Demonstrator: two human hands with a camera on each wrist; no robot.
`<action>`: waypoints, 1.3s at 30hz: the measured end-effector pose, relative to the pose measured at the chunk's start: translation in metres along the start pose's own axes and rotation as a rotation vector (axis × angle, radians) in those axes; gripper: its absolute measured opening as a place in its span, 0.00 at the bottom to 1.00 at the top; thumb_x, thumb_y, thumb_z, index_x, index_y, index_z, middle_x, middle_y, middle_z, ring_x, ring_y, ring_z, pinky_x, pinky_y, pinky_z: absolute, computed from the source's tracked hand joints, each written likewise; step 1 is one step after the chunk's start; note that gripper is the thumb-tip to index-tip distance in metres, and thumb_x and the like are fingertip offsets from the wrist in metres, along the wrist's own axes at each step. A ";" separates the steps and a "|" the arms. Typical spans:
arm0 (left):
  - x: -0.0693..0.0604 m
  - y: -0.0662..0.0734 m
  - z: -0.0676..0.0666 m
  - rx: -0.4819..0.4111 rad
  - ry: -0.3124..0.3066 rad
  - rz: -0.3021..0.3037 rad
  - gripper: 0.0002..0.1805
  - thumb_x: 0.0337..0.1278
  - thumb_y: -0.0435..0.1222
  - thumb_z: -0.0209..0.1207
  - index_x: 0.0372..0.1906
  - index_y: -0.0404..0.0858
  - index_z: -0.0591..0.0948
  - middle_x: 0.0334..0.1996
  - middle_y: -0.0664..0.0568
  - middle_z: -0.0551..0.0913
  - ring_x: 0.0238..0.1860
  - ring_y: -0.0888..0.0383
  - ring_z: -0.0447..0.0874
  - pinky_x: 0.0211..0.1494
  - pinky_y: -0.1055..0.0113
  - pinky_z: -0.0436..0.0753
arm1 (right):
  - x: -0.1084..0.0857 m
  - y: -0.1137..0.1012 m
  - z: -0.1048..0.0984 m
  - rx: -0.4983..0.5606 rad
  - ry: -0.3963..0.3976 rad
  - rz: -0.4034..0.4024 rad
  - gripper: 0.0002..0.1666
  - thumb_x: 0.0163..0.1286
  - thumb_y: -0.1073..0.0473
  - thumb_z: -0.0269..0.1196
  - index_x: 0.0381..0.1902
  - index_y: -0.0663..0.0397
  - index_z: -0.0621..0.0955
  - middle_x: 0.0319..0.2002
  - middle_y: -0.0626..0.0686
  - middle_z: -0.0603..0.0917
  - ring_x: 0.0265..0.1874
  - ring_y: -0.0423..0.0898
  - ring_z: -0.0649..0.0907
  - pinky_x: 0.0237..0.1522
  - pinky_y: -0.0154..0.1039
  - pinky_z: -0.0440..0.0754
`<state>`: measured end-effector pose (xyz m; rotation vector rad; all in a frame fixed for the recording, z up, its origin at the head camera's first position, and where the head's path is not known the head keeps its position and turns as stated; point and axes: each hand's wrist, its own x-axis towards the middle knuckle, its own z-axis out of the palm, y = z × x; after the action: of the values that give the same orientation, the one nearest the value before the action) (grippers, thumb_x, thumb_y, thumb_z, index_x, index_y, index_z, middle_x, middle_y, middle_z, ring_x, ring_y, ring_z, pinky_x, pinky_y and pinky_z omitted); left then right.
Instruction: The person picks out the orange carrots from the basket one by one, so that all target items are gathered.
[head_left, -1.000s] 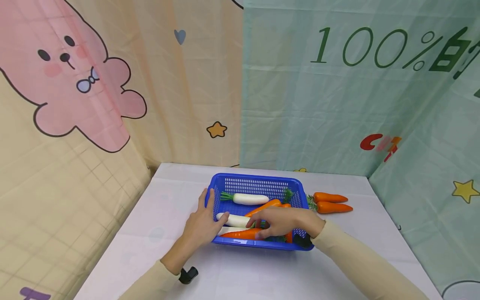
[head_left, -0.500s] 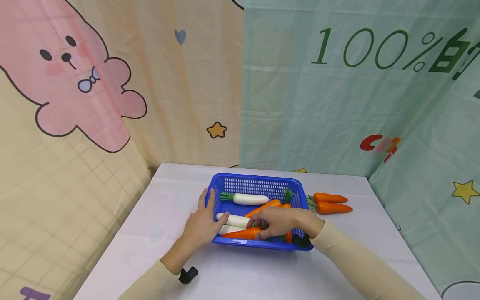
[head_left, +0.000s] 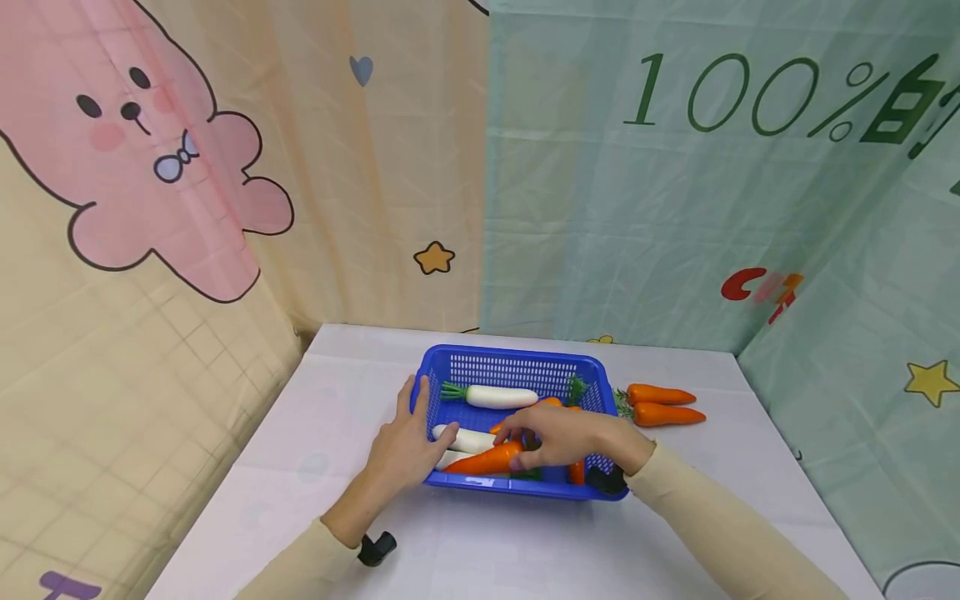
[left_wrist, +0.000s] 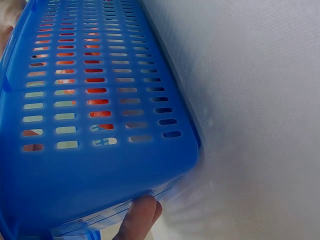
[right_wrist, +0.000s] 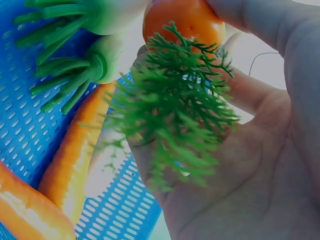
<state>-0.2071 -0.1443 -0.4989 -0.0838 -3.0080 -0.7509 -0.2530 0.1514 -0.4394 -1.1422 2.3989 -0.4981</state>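
A blue plastic basket (head_left: pixel 517 359) sits on the table with white radishes and carrots in it. My left hand (head_left: pixel 405 442) holds its left rim, thumb over the inside and fingers along the outer wall; a fingertip (left_wrist: pixel 137 217) touches that wall in the left wrist view. Reaching in from the right, my right hand (head_left: pixel 566 435) pinches a carrot (head_left: pixel 483 459) by its leafy end. The right wrist view has the green leaves (right_wrist: pixel 175 110) of this carrot hanging before the palm. A white radish (head_left: pixel 501 397) lies at the back of the basket, another radish (head_left: pixel 463 439) nearer the front.
Two carrots (head_left: pixel 667 414) lie on the white table (head_left: pixel 352 367) just right of the basket. Inside it, more carrots (right_wrist: pixel 75 155) lie beside the radishes. Printed cloth curtains (head_left: pixel 600 208) hang behind the table and at both sides.
My right hand has lifted slightly, raising the leafy end of the carrot and tilting it over the front radish. My left hand stays on the basket rim.
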 end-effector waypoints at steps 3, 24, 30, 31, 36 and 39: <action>0.000 0.000 0.000 -0.002 -0.001 -0.001 0.58 0.82 0.60 0.64 0.98 0.39 0.49 0.98 0.35 0.45 0.48 0.31 0.93 0.56 0.40 0.97 | -0.002 0.000 -0.001 0.014 0.021 -0.006 0.24 0.84 0.43 0.74 0.71 0.42 0.89 0.59 0.43 0.92 0.52 0.36 0.85 0.67 0.46 0.92; 0.001 0.001 0.000 0.001 -0.001 0.007 0.58 0.82 0.61 0.64 0.98 0.39 0.49 0.98 0.35 0.45 0.36 0.42 0.88 0.47 0.48 0.96 | -0.018 0.008 -0.009 0.103 0.222 -0.075 0.22 0.85 0.43 0.73 0.70 0.40 0.89 0.63 0.46 0.93 0.54 0.44 0.89 0.61 0.41 0.93; 0.001 0.001 -0.001 -0.001 0.000 0.002 0.58 0.82 0.61 0.64 0.98 0.39 0.49 0.98 0.35 0.46 0.33 0.46 0.85 0.44 0.51 0.96 | -0.024 0.010 -0.011 0.143 0.299 -0.047 0.22 0.82 0.44 0.77 0.68 0.39 0.90 0.61 0.46 0.93 0.57 0.47 0.89 0.63 0.48 0.95; 0.001 0.001 -0.001 -0.001 -0.003 0.000 0.58 0.82 0.62 0.64 0.98 0.40 0.49 0.98 0.36 0.46 0.32 0.47 0.84 0.44 0.52 0.95 | -0.024 0.011 -0.012 0.150 0.313 -0.041 0.22 0.82 0.43 0.77 0.68 0.39 0.90 0.61 0.46 0.93 0.56 0.47 0.89 0.63 0.49 0.95; 0.001 0.001 0.000 -0.006 -0.004 -0.005 0.59 0.82 0.62 0.64 0.98 0.40 0.49 0.98 0.36 0.45 0.31 0.49 0.83 0.45 0.51 0.96 | -0.030 0.014 -0.014 0.162 0.397 -0.019 0.22 0.79 0.44 0.80 0.65 0.37 0.90 0.58 0.44 0.93 0.54 0.44 0.89 0.61 0.45 0.94; 0.001 0.001 -0.001 -0.008 -0.003 -0.005 0.58 0.82 0.61 0.64 0.98 0.39 0.49 0.98 0.36 0.45 0.33 0.46 0.85 0.47 0.49 0.96 | -0.035 0.016 -0.015 0.170 0.454 -0.006 0.21 0.77 0.44 0.81 0.63 0.35 0.90 0.56 0.43 0.93 0.53 0.42 0.89 0.60 0.41 0.94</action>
<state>-0.2083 -0.1440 -0.4979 -0.0771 -3.0095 -0.7637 -0.2517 0.1906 -0.4268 -1.0479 2.6588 -1.0387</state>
